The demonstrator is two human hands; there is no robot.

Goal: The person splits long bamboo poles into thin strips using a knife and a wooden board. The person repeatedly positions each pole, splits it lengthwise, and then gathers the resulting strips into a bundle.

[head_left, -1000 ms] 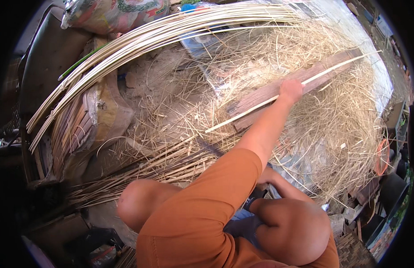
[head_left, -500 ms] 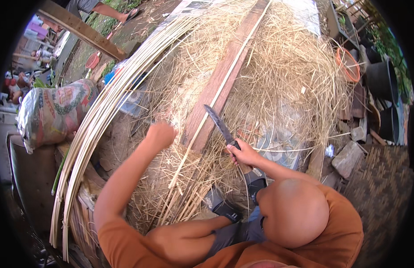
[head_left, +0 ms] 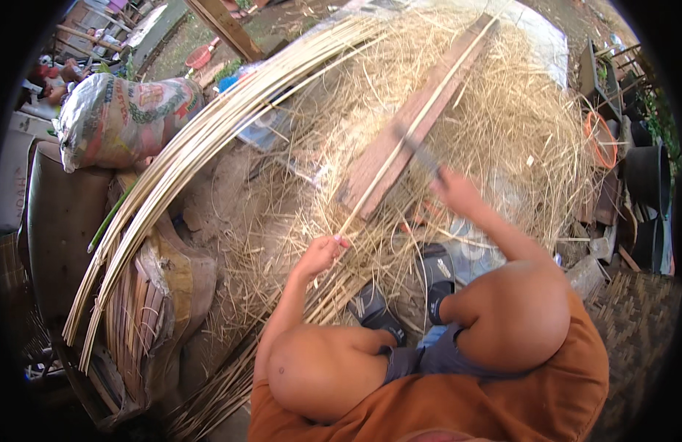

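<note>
My left hand is closed in a pinch on the near end of a long pale bamboo strip. That strip runs lengthwise over a reddish-brown wooden board and on toward the far edge of the view. My right hand grips the handle of a knife, whose dark blade is smeared by motion. The blade lies across the strip partway along the board; whether it touches the strip I cannot tell. Thin shavings are heaped on both sides of the board.
A curved bundle of pale strips lies to the left, beside a full printed sack. More strips rest by my left knee. Black buckets and an orange ring-shaped rim stand at the right, near a woven mat.
My left hand has come down and now pinches the strip's near end. My right hand has moved the knife onto the strip. The view has shifted, moving the scene rightward.
</note>
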